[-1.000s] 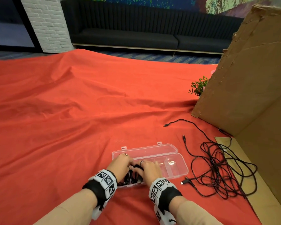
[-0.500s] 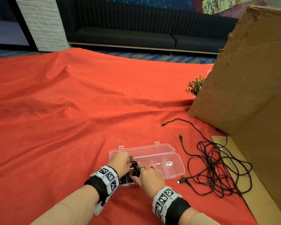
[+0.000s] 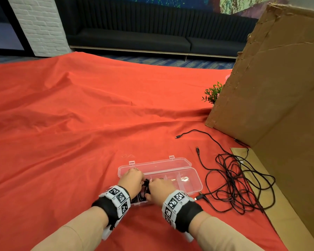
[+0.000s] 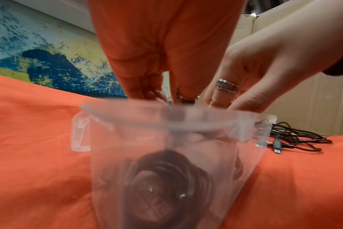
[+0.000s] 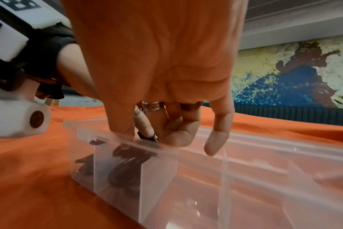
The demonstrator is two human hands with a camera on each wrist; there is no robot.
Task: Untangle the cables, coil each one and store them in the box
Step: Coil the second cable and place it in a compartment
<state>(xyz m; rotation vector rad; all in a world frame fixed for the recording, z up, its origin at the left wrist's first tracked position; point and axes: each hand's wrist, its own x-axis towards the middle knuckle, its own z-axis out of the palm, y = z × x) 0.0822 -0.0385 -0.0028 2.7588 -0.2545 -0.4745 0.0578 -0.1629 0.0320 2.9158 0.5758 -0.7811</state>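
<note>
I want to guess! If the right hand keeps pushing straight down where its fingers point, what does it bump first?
Probably the coiled black cable inside the clear plastic compartment box; the right hand points its fingers down into it.

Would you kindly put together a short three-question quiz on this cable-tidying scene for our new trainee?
1. True or false: the clear plastic box has its lid shut.
2. Where does the tangled black cable lie? A) inside the box B) on the red cloth to the right of the box C) on the sofa
3. Fill in: the left hand and right hand work a coiled cable into the box's ____ end compartments.

Key: 1 false, the lid lies open. 2 B. 3 left.
</note>
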